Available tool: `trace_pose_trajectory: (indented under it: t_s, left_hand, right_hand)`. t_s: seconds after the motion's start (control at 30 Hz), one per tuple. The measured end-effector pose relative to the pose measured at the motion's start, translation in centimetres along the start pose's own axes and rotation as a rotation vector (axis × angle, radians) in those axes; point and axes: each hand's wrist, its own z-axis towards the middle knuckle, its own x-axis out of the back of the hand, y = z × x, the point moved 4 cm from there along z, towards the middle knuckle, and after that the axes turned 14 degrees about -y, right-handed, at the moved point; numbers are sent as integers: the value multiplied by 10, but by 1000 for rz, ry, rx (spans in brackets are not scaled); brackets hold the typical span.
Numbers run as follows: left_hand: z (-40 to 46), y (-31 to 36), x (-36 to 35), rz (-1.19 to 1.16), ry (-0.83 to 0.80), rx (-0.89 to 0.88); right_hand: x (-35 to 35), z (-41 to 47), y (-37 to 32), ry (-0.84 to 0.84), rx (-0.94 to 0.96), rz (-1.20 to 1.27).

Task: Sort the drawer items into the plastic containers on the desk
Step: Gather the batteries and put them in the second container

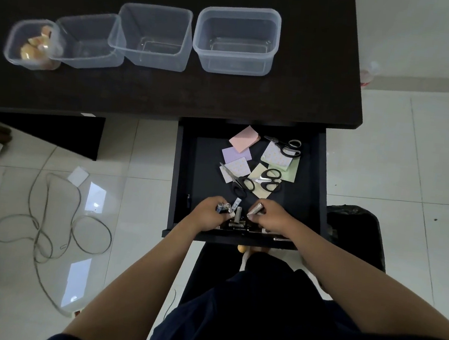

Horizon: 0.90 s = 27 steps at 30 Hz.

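Note:
The open black drawer (184, 171) holds pastel sticky-note pads (242, 139), three pairs of black-handled scissors (270, 180) and batteries (238, 213) near its front edge. My left hand (209, 214) grips several batteries at the drawer's front. Beside it, my right hand (271, 216) grips more batteries, their silver ends poking out to the left. On the dark desk (308, 95) stands a row of clear plastic containers: a small one (11, 47) with tape rolls at the far left, then three empty ones (237, 39) growing larger to the right.
A black bin with a bag (358, 233) stands right of the drawer. Grey cables (46, 223) loop over the white tiled floor on the left, with a white paper (78, 176) nearby. My dark-clothed lap fills the bottom of the view.

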Motion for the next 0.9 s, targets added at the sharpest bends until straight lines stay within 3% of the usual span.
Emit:
trace_pose_trajectory:
  t_s: [0.43,0.9]
  left_hand:
    - [-36,13,76,-123,102,-160]
    - [-123,-86,270,-88,227,-164]
  right_hand:
    - [-17,-7,-105,137,148,75]
    - [-155,64,-283,170,288,206]
